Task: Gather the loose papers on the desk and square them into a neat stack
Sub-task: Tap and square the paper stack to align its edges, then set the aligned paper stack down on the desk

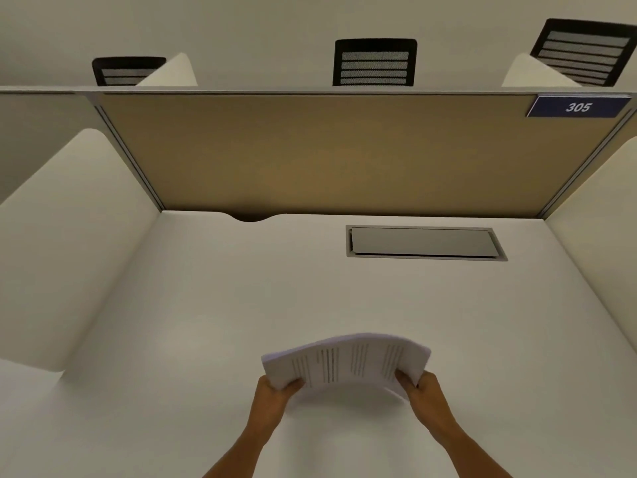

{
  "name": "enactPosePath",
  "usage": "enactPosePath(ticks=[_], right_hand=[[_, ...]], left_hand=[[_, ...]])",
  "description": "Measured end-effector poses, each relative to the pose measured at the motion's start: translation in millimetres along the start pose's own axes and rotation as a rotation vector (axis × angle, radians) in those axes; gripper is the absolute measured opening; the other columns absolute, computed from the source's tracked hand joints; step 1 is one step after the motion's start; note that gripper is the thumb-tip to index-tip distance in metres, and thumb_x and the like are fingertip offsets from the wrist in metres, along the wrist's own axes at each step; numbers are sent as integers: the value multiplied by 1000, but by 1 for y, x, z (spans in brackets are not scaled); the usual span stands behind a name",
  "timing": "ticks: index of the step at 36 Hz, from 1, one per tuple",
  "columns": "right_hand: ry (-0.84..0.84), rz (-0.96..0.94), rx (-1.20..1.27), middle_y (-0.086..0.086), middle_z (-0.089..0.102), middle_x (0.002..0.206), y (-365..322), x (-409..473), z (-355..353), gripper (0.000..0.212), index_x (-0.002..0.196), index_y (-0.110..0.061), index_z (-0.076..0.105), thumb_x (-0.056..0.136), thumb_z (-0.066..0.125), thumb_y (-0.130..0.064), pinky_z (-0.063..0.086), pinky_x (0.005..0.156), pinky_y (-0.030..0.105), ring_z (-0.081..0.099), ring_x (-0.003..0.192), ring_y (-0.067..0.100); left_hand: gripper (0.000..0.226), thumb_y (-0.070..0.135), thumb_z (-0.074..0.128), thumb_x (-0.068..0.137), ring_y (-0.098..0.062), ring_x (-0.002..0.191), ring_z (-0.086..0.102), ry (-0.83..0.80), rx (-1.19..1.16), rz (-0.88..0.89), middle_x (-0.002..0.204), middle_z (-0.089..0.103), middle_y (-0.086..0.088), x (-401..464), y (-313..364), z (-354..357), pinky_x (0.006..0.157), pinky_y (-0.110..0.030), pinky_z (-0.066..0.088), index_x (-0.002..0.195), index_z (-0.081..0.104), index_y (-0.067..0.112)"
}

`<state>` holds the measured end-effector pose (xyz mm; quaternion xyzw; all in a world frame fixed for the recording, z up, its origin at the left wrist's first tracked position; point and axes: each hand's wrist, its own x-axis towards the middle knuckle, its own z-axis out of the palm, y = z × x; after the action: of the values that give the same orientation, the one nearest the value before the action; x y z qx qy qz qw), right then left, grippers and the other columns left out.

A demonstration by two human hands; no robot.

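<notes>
Both hands held the papers (348, 363) just above the white table (206, 305), near its front edge. The left hand (272, 396) and right hand (425, 391) had fingers clamped on opposite ends, bowing the sheets upward.

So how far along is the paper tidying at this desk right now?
Gathering looks done: no loose sheets show on the desk. The papers are one bundle, held above it by the left hand and right hand, bowed upward. Left: square the edges, still slightly fanned, and set the stack down.
</notes>
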<state>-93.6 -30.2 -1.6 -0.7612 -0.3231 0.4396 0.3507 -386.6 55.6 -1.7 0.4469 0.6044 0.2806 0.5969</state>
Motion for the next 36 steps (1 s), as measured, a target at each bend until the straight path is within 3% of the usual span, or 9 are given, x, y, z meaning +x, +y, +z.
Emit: enactPosePath(ticks=[4,7,10,14,18,22,27,31,36], right_hand=[[-29,-94,-83,0,74,94,-19,15,-13,15,109,-10,70,97,60,-13,53,67,16,71,87,14],[-117,-137,-155,1,75,95,-41,25,-28,15,108,-14,71,97,60,-16,59,73,29,73,86,19],[-262,-130,-176,4,78,99,-67,31,-47,15,107,-14,73,97,62,-18,62,82,39,76,89,23],[-454,-92,-158,7,79,105,-101,32,-68,20,111,-11,72,94,67,-21,62,85,44,77,92,26],[-548,-95,-225,11,76,111,-130,33,-79,34,115,-6,70,88,71,-27,60,89,47,76,96,29],[-614,-126,-325,10,76,112,-151,30,-80,44,114,-7,72,81,69,-35,60,91,47,76,96,27],[-680,-137,-376,10,75,114,-166,31,-74,29,116,-5,71,93,67,-23,58,94,49,75,100,28],[-701,-145,-401,9,77,111,-175,33,-73,26,113,-7,73,92,67,-22,58,93,50,75,99,28],[-707,-80,-328,9,77,110,-181,39,-77,30,114,-10,73,89,73,-27,60,90,48,75,99,29]], left_hand=[[26,7,82,78,-18,83,77,-12,-48,-28,86,81,4,3,3,-2,72,-33,62,100,74,17],[28,10,79,82,-20,83,78,-28,-99,-27,93,81,2,4,7,-5,65,-30,63,108,71,11],[32,12,76,84,-27,91,77,-9,-194,-15,105,79,-6,6,15,-9,77,-47,63,115,68,12],[65,13,79,82,-30,98,73,111,-198,0,118,71,-7,12,36,-18,84,-53,61,137,47,22],[92,18,83,79,-32,123,59,95,148,111,140,54,-7,14,65,-30,99,-50,51,153,28,21],[63,43,81,78,-17,137,44,-66,536,184,144,54,9,18,92,-41,117,-45,35,134,56,29],[31,43,72,83,-7,90,75,-382,605,134,105,78,10,12,122,-41,88,-37,61,113,68,36],[14,43,68,87,-8,78,76,-398,638,187,90,79,8,2,124,-41,77,-30,61,91,72,31],[15,36,69,89,-13,79,78,-346,526,193,93,80,2,-7,120,-41,77,-33,63,92,76,22]])
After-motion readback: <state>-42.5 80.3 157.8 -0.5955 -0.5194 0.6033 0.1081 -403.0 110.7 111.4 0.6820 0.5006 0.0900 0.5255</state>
